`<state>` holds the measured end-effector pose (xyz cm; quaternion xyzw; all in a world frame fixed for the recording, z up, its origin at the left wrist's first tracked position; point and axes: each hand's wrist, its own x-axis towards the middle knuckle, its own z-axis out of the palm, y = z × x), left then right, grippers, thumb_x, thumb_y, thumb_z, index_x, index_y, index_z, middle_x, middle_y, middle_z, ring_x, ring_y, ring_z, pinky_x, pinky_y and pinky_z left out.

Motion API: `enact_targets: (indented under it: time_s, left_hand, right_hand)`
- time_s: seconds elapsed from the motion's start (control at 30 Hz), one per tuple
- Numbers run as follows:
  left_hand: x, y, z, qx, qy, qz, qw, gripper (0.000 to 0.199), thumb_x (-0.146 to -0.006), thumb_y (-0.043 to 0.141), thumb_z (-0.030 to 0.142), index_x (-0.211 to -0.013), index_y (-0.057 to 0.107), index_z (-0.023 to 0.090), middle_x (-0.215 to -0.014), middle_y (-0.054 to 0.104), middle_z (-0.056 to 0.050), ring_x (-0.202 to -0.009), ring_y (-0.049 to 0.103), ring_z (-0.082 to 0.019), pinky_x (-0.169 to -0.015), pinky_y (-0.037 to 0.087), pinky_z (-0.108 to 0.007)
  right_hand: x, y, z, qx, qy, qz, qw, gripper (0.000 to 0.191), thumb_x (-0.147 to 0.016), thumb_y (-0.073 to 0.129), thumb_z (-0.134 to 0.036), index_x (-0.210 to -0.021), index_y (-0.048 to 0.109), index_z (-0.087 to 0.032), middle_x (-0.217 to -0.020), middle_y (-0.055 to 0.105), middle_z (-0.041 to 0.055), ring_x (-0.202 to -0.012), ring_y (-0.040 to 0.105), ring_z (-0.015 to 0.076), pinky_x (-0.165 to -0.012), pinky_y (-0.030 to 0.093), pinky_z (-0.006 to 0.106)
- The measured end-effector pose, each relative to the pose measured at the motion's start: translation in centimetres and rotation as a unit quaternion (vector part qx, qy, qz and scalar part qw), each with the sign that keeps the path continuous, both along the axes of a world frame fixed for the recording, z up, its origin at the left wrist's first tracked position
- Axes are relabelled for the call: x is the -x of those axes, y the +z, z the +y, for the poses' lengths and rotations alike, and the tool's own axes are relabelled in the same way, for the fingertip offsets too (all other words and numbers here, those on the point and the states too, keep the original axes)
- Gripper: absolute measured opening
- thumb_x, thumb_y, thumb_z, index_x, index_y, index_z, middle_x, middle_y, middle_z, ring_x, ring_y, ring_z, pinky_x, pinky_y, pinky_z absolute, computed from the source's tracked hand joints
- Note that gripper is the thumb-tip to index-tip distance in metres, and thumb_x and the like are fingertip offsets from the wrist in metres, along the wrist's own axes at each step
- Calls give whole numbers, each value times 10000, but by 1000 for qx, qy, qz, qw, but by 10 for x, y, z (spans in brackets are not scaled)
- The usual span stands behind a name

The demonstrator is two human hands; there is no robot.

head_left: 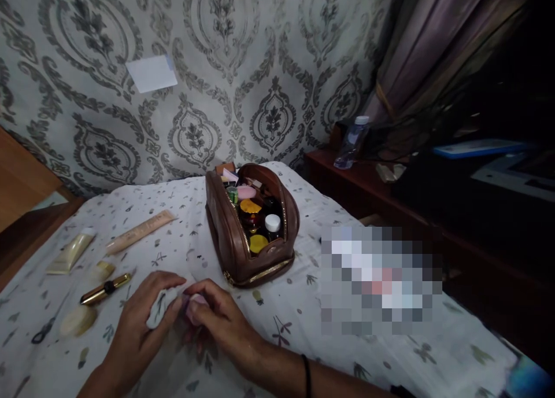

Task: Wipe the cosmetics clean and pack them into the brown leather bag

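Observation:
Near the bottom centre, my left hand (145,320) is closed round a small white item (161,309) with dark marks. Close beside it, my right hand (217,317) pinches a small pink-purple item (196,306), partly hidden by the fingers. Just beyond both hands stands a brown leather bag (225,236), unzipped, with jars, a white-capped bottle (273,223) and a pink item inside. To the left lie a peach tube (141,231), a cream tube (71,252), a gold and black tube (105,290) and a round cream item (78,320).
A patterned white cloth (312,213) covers the surface. Small scissors (43,332) lie at far left. A blurred-out patch hides part of the right side. Beyond it, a dark red shelf (321,159) holds a clear bottle (352,143). Patterned wallpaper rises behind.

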<state>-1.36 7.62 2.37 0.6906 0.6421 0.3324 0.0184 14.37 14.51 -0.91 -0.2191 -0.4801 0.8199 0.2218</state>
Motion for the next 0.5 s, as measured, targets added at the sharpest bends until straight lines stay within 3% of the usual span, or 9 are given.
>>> enact_targets:
  time_s: [0.1,0.2,0.33,0.43,0.5]
  left_hand:
    - [3,-14,-1,17,-15,38,999,410,-950,442,420,-1335,539,313,-1395,543,-76,-1280,511,-283,-1036,463,-451]
    - [7,-26,1,35,-19,85,996,522,-956,405,461,-1466,389,351,-1498,432,-64,-1343,436,-297,-1070,419,-491]
    - [12,-26,5,36,28,106,993,432,-941,450,434,-1335,538,279,-1205,615,-73,-1117,576,-259,-921,511,-402]
    - [12,-15,7,-13,59,102,993,303,-943,448,413,-1093,644,238,-940,667,-49,-911,618,-236,-809,520,-371]
    - [13,-6,8,-45,73,102,991,285,-940,450,422,-982,656,230,-841,671,-37,-838,624,-231,-776,509,-366]
  right_hand:
    - [-9,4,-1,-130,-4,-63,990,435,-845,561,-321,-1257,457,-226,-858,572,-8,-710,567,140,-634,449,273]
    - [-16,9,-2,-238,-2,-107,965,668,-807,582,-245,-1415,309,-192,-912,583,18,-790,541,167,-723,448,313]
    - [-18,12,-2,-263,17,-91,960,516,-802,564,-228,-1300,448,-162,-874,574,19,-716,508,143,-634,422,272]
    - [-16,10,-1,-264,41,-44,963,410,-799,567,-209,-1207,533,-176,-788,544,-13,-643,467,111,-559,376,231]
    - [-15,7,-2,-230,62,-21,971,433,-816,572,-226,-1244,525,-183,-780,561,-13,-630,470,103,-546,371,217]
